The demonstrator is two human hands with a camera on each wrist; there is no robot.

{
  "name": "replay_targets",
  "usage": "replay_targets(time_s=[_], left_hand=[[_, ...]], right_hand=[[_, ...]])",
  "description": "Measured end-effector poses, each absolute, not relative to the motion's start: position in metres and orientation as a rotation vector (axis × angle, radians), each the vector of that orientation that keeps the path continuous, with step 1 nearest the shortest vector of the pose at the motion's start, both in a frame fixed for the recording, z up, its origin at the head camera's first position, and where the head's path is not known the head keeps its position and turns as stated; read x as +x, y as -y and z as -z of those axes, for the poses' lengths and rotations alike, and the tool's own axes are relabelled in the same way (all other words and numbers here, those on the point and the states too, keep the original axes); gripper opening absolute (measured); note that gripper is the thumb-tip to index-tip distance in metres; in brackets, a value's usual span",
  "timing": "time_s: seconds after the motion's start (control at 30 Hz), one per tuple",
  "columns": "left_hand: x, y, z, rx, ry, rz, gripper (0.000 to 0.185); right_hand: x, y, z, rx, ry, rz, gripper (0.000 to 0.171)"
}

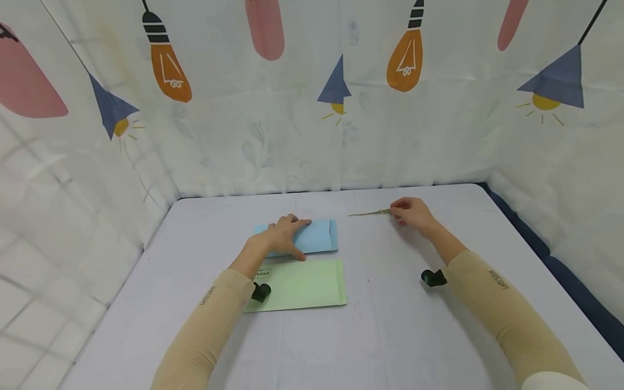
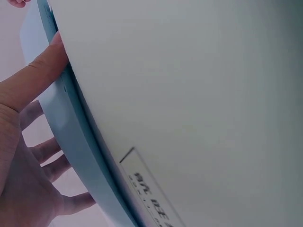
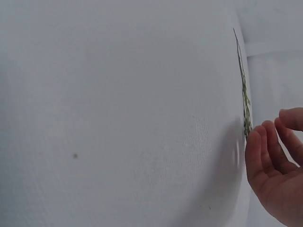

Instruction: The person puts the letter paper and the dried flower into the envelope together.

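A light blue envelope point(image 1: 319, 238) lies flat on the table. My left hand point(image 1: 281, 235) spans its width and grips it, thumb at the near edge and fingers at the far edge. In the left wrist view the thumb tip point(image 2: 57, 49) meets the border between the blue envelope and a pale green envelope point(image 2: 189, 94), while the other fingertips are hidden behind the blue one. Farther right, my right hand point(image 1: 409, 212) pinches the end of a thin greenish dried plant sprig point(image 1: 369, 213), whose slender tip points left. The sprig point(image 3: 245, 94) appears beside the fingertips in the right wrist view.
The green envelope, with a small printed box point(image 1: 263, 272), lies just nearer than the blue one. A white cloth covers the table point(image 1: 312, 352). Patterned curtains point(image 1: 292, 135) stand along its back and sides. Small black devices point(image 1: 434, 278) sit at both wrists.
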State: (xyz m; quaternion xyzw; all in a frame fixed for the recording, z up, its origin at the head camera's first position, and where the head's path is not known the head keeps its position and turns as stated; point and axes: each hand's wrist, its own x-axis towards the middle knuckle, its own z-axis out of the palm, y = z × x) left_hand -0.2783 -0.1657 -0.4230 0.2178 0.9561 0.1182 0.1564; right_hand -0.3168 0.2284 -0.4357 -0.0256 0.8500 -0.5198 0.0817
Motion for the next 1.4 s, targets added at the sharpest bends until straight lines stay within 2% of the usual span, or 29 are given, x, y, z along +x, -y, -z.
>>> replay_targets(time_s=[0.3,0.67,0.9,1.4], left_hand=[[-0.278,0.166,0.423,0.618,-2.74,-0.346,0.105],[-0.279,0.166,0.423,0.601,-2.741,-0.343,0.106],[-0.278,0.166,0.423,0.602,-2.737,-0.352,0.106],[-0.276,0.166,0.421,0.596,-2.734,-0.364,0.105]], right_hand=[[-0.323,-0.239,0.437,0.025,-2.691,1.454,0.037],[-0.335,-0.239,0.444,-0.201,-2.841,1.198,0.037],[-0.337,-0.235,0.447,-0.371,-2.933,1.03,0.03],[-0.333,-0.233,0.444,-0.406,-2.937,0.993,0.019]])
